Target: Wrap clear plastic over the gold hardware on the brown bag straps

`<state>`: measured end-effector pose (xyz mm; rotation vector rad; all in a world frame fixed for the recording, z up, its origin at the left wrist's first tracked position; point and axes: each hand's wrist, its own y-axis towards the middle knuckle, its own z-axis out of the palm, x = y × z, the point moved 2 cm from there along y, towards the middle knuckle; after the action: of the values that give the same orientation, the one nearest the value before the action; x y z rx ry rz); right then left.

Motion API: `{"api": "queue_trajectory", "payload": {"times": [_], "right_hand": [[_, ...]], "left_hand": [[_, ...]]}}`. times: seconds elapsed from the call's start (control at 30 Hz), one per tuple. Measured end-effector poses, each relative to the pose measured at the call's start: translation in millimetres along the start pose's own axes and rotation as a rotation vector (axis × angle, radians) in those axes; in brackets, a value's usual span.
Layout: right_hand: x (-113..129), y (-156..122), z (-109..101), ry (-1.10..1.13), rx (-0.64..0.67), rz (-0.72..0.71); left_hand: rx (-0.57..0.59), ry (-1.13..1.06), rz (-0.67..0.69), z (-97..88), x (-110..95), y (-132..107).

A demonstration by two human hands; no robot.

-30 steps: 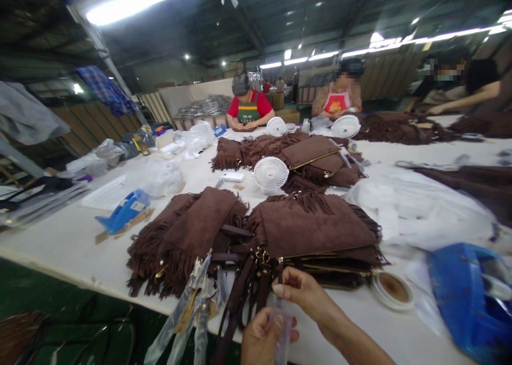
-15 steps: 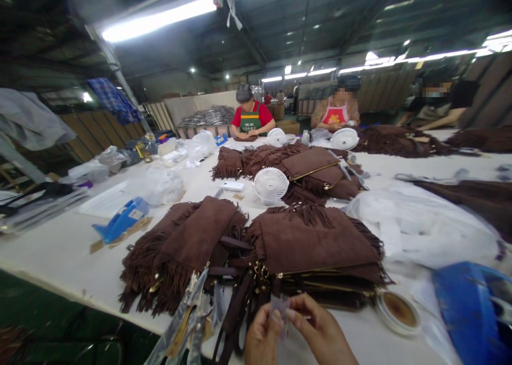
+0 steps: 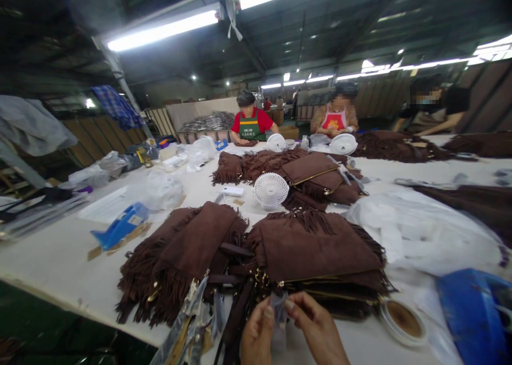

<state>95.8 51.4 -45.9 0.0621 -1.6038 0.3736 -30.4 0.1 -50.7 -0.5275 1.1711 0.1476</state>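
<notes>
My left hand (image 3: 256, 335) and my right hand (image 3: 316, 333) meet at the bottom edge of the head view, both pinching a small clear plastic piece (image 3: 279, 306) between their fingertips. Just beyond them lies a stack of brown suede fringed bags (image 3: 316, 247) with gold zips, and brown straps (image 3: 240, 306) hang over the table edge. A second heap of fringed bags (image 3: 184, 247) lies to the left. Clear plastic sleeves (image 3: 192, 317) droop off the edge beside my left hand.
A roll of brown tape (image 3: 402, 317) sits right of my hands, with a blue basket (image 3: 472, 311) beyond it. A small white fan (image 3: 271, 190), white plastic bags (image 3: 420, 226) and a blue tape dispenser (image 3: 120, 226) lie on the long white table (image 3: 60, 258). Other people work at the far side.
My hands have come together: the right hand dropped from the bag's strap hardware to join the left on the plastic piece. The camera tilted slightly upward.
</notes>
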Motion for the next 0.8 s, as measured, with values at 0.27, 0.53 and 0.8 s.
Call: {"api": "queue_trajectory", "payload": {"times": [0.27, 0.53, 0.8], "right_hand": [[12, 1, 2, 0.01, 0.009, -0.044], [14, 4, 3, 0.079, -0.022, -0.042], [20, 6, 1, 0.068, -0.073, -0.036]], "left_hand": [[-0.012, 0.028, 0.035, -3.0, -1, 5], [0.012, -0.009, 0.036, 5.8, -14, 6], [0.01, 0.03, 0.007, 11.9, -12, 14]]}}
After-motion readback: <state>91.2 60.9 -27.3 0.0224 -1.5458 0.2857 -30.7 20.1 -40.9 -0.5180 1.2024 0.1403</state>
